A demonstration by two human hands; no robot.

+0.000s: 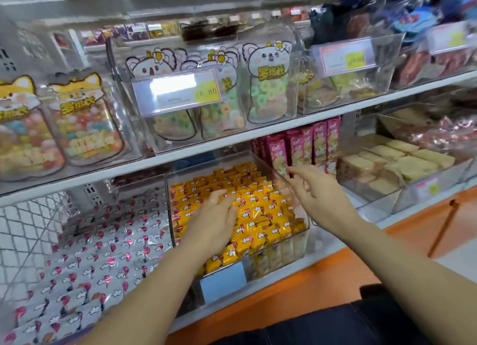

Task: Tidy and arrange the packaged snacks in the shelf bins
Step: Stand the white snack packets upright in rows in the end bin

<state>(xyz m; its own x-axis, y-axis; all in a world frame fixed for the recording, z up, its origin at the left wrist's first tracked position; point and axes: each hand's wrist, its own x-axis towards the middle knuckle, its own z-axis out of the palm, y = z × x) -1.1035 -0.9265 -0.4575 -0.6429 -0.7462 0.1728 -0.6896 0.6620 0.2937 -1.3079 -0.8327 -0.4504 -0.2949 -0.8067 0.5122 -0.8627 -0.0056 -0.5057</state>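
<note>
Head view, lower shelf. My left hand [214, 220] lies palm down on the yellow snack packets [260, 205], fingers straight and close together, gripping nothing. The packets fill a clear bin [206, 164] at the middle of the lower shelf, packed in rows and reaching its rim. My right hand [315, 192] is over the bin's right wall, fingers spread and loosely extended and holding nothing. It is blurred, so I cannot tell whether it touches the wall. A blank blue label [223, 280] is fixed to the bin's front.

Just left of this bin are rows of white packets with pink marks [103, 241]. Behind the right hand stand upright pink boxes [304, 143]. Further right, a second clear bin holds pale block-shaped packs [397, 159].

On the upper shelf [232, 135], koala pouches of ring candy [265, 86] stand in a clear bin behind a price label [178, 89]. Fox pouches of mixed candy [85, 122] stand to their left.
</note>
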